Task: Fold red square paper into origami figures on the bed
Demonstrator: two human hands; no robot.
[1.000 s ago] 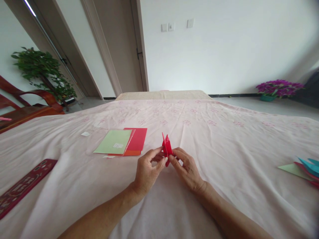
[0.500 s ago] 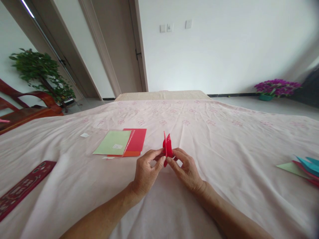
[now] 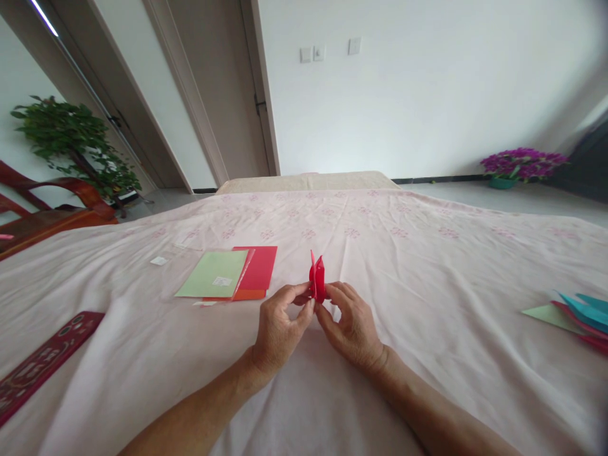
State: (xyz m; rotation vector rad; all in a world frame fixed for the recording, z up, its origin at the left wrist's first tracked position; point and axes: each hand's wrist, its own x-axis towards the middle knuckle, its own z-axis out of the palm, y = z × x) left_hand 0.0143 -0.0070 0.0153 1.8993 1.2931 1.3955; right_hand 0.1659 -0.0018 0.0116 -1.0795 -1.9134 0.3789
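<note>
A small folded red paper point(image 3: 318, 280) stands upright between my two hands, its layers spread apart at the top. My left hand point(image 3: 284, 320) pinches its left side between thumb and fingers. From the right, my right hand point(image 3: 352, 323) closes thumb and fingers on the lower edge. The fingertips hide the bottom of the paper. To the left lie flat sheets: a green pack of paper point(image 3: 209, 269) in a clear sleeve with a white label, on top of a red sheet point(image 3: 260, 266) and an orange sheet point(image 3: 254, 294).
A pale pink floral cloth point(image 3: 427, 278) covers the table. At the right edge lie folded papers point(image 3: 582, 316) in blue, red and green. A dark red patterned case point(image 3: 50, 361) rests at the left, and a small white slip point(image 3: 158, 260) lies behind it.
The red paper has turned slightly in my fingers, and its lower tip no longer shows below them. My right thumb has shifted a little. The whole view has moved slightly.
</note>
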